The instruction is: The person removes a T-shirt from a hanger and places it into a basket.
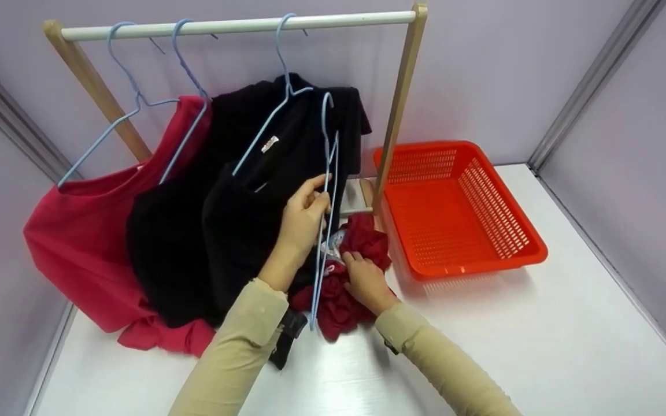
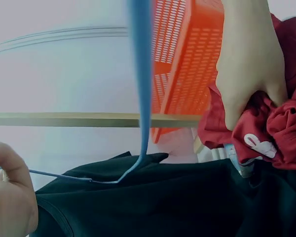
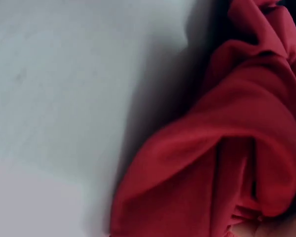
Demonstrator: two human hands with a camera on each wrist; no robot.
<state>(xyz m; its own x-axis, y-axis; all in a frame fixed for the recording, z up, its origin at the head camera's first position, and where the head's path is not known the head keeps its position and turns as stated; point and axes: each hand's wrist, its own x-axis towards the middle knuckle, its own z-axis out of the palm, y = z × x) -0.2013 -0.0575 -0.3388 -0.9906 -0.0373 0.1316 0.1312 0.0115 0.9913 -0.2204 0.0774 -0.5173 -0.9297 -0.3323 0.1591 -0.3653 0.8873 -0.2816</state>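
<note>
My left hand [image 1: 301, 222] holds a light blue wire hanger [image 1: 317, 277] upright, thumb and fingers at its side. In the left wrist view, the hanger's wire [image 2: 140, 64] crosses close to the camera, with part of the hand [image 2: 10, 192] at the left edge. Lower and to the right, my right hand [image 1: 367, 286] grips a crumpled dark red garment [image 1: 330, 318] on the white table. Its fingers press into the folds beside a small white print [image 2: 260, 145]. The right wrist view is mostly red cloth [image 3: 256, 103], hiding most of that hand.
A rack with a white rail [image 1: 344, 21] and wooden posts [image 1: 400, 98] stands at the back. From blue hangers on it hang a pink-red top [image 1: 90, 242] and black tops [image 1: 252, 231]. An orange-red basket [image 1: 518, 214] stands to the right of the rack.
</note>
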